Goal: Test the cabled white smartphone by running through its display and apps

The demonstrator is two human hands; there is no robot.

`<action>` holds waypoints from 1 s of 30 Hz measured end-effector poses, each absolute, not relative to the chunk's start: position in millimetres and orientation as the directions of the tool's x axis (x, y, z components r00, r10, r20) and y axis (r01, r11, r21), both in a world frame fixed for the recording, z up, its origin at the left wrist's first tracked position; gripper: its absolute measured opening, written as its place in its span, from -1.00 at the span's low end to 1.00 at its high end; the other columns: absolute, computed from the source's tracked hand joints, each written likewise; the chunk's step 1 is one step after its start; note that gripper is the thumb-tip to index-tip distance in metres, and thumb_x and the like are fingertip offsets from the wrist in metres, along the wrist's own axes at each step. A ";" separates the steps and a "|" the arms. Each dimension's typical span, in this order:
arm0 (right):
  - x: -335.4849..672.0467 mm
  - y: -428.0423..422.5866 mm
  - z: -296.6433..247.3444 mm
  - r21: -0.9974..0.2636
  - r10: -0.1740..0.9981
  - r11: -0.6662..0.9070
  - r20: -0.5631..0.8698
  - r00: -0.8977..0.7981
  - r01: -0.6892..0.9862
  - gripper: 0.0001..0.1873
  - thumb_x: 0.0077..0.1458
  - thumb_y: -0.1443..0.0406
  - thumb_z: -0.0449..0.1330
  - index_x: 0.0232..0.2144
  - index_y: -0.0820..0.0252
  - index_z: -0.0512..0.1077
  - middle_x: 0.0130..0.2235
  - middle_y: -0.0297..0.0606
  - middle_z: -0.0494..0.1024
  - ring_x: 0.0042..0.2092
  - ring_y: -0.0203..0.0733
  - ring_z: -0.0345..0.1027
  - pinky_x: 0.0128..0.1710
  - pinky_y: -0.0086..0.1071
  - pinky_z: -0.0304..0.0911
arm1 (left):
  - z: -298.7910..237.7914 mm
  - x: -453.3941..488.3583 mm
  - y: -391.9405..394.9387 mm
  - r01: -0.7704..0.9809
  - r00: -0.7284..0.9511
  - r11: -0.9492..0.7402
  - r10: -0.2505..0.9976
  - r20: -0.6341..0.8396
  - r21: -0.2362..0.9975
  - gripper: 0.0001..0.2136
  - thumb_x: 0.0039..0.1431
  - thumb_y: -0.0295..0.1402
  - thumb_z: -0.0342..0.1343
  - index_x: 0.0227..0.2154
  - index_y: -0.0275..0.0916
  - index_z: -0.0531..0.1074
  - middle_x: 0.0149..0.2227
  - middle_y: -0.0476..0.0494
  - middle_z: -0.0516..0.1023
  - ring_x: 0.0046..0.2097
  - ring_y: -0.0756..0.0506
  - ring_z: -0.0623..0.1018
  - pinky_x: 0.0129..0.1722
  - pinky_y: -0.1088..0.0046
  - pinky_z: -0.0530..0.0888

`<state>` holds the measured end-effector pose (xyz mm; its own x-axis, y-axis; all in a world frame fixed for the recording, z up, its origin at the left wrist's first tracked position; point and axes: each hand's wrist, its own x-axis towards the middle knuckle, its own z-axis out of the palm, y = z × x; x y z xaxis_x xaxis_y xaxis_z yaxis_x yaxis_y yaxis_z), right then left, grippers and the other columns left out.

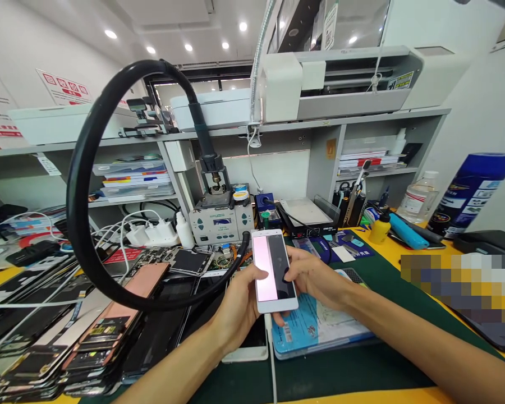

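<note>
Both my hands hold a white smartphone [273, 306] upright, its screen facing me. The left half of the display glows pale pink and the right half is dark. My left hand [239, 303] grips the phone's left side, its thumb over the screen. From the other edge my right hand [313, 275] closes on it, thumb over the dark half. A white cable [272, 359] runs down from the phone's bottom end. Below it lie a blue plastic packet [297, 328] and another white-framed phone [248, 354], partly hidden by my left hand.
Stacks of phone parts [96, 336] fill the left side. A thick black hose [78, 224] loops up from a hot-air station [223, 221]. Behind stand a shelf [320, 120], a yellow bottle [379, 229] and a blue spray can [467, 196]. A green mat [416, 314] covers the bench.
</note>
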<state>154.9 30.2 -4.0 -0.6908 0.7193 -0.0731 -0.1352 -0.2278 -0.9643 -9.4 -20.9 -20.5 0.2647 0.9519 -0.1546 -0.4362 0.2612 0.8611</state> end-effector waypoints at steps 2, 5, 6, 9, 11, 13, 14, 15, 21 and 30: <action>155.3 30.7 -5.0 -0.962 0.712 -0.236 -0.077 -0.698 -0.134 -0.48 -0.13 0.43 0.10 -0.03 0.18 0.32 -0.37 -0.25 0.55 -0.46 -0.15 0.45 -0.52 -0.32 0.37 | -20.1 -7.7 -21.6 -0.366 0.251 0.239 0.956 -0.152 0.899 -0.60 0.15 -0.33 0.07 0.04 -0.37 0.30 -0.42 -0.21 0.55 -0.47 -0.19 0.58 -0.62 0.41 0.49; 156.1 31.3 -7.4 -0.961 0.710 -0.235 -0.067 -0.702 -0.147 -0.49 -0.14 0.43 0.08 -0.05 0.17 0.32 -0.36 -0.25 0.54 -0.49 -0.16 0.43 -0.55 -0.31 0.36 | -20.9 -5.3 -21.7 -0.296 0.237 0.218 0.960 -0.150 0.930 -0.68 0.14 -0.32 0.14 -0.07 -0.33 0.33 -0.46 -0.16 0.54 -0.51 -0.14 0.56 -0.62 0.45 0.48; 156.2 31.5 -8.0 -0.960 0.708 -0.236 -0.064 -0.704 -0.149 -0.48 -0.14 0.43 0.08 -0.05 0.17 0.32 -0.36 -0.25 0.54 -0.50 -0.15 0.43 -0.56 -0.30 0.35 | -21.4 -5.0 -21.5 -0.291 0.232 0.217 0.961 -0.151 0.932 -0.71 0.14 -0.33 0.13 -0.10 -0.32 0.34 -0.47 -0.16 0.54 -0.53 -0.13 0.55 -0.62 0.46 0.47; 155.6 31.7 -8.3 -0.959 0.709 -0.243 -0.071 -0.701 -0.148 -0.49 -0.15 0.44 0.07 -0.06 0.18 0.33 -0.36 -0.23 0.55 -0.52 -0.14 0.43 -0.57 -0.29 0.34 | -22.5 -6.3 -20.6 -0.328 0.240 0.223 0.959 -0.147 0.918 -0.79 0.15 -0.36 0.05 -0.16 -0.31 0.35 -0.47 -0.16 0.53 -0.51 -0.15 0.56 -0.62 0.43 0.47; 154.6 31.7 -7.3 -0.958 0.716 -0.247 -0.080 -0.694 -0.144 -0.49 -0.15 0.44 0.07 -0.06 0.19 0.34 -0.35 -0.21 0.56 -0.51 -0.13 0.44 -0.56 -0.30 0.33 | -23.0 -8.2 -20.1 -0.403 0.268 0.242 0.953 -0.139 0.883 -0.78 0.15 -0.37 -0.04 -0.17 -0.33 0.35 -0.45 -0.19 0.53 -0.47 -0.18 0.57 -0.61 0.38 0.49; 153.9 31.8 -6.6 -0.957 0.719 -0.251 -0.084 -0.690 -0.145 -0.47 -0.16 0.45 0.07 -0.04 0.19 0.35 -0.34 -0.20 0.57 -0.49 -0.14 0.45 -0.55 -0.32 0.33 | -23.2 -9.5 -19.8 -0.468 0.293 0.258 0.948 -0.127 0.845 -0.73 0.15 -0.37 -0.10 -0.14 -0.35 0.36 -0.42 -0.22 0.53 -0.44 -0.20 0.57 -0.61 0.35 0.49; 153.7 32.1 -6.6 -0.955 0.719 -0.254 -0.082 -0.690 -0.151 -0.46 -0.16 0.45 0.07 -0.03 0.20 0.35 -0.33 -0.19 0.57 -0.49 -0.14 0.45 -0.55 -0.32 0.33 | -23.2 -9.7 -19.7 -0.476 0.298 0.260 0.947 -0.124 0.840 -0.72 0.15 -0.36 -0.10 -0.14 -0.35 0.36 -0.41 -0.22 0.53 -0.44 -0.20 0.57 -0.61 0.35 0.49; 153.6 32.5 -7.0 -0.953 0.717 -0.258 -0.080 -0.692 -0.157 -0.45 -0.16 0.45 0.06 -0.03 0.21 0.36 -0.33 -0.19 0.57 -0.48 -0.14 0.45 -0.54 -0.32 0.33 | -23.2 -9.4 -19.7 -0.465 0.293 0.254 0.948 -0.123 0.848 -0.73 0.15 -0.36 -0.08 -0.13 -0.36 0.36 -0.42 -0.22 0.53 -0.44 -0.20 0.57 -0.62 0.36 0.49; 154.5 35.9 -11.9 -0.944 0.719 -0.279 -0.082 -0.690 -0.179 -0.40 -0.16 0.43 0.04 0.03 0.20 0.32 -0.27 -0.14 0.58 -0.42 -0.09 0.46 -0.52 -0.28 0.33 | -21.7 -3.7 -20.6 -0.318 0.221 0.203 0.966 -0.136 0.926 -0.69 0.12 -0.35 0.13 -0.09 -0.37 0.35 -0.45 -0.16 0.52 -0.51 -0.11 0.52 -0.62 0.45 0.47; 153.3 32.6 -6.3 -0.949 0.727 -0.264 -0.076 -0.683 -0.175 -0.44 -0.15 0.43 0.04 0.00 0.23 0.35 -0.32 -0.18 0.57 -0.40 -0.08 0.46 -0.48 -0.27 0.34 | -22.0 -8.4 -20.3 -0.469 0.287 0.245 0.951 -0.116 0.849 -0.59 0.17 -0.35 -0.13 0.04 -0.43 0.29 -0.37 -0.28 0.56 -0.44 -0.22 0.57 -0.59 0.32 0.51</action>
<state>153.3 32.6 -6.3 -0.6827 0.7267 -0.0761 -0.1749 -0.2636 -0.9486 -8.4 -20.3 -22.0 0.2872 0.9508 -0.1164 -0.4687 0.2455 0.8486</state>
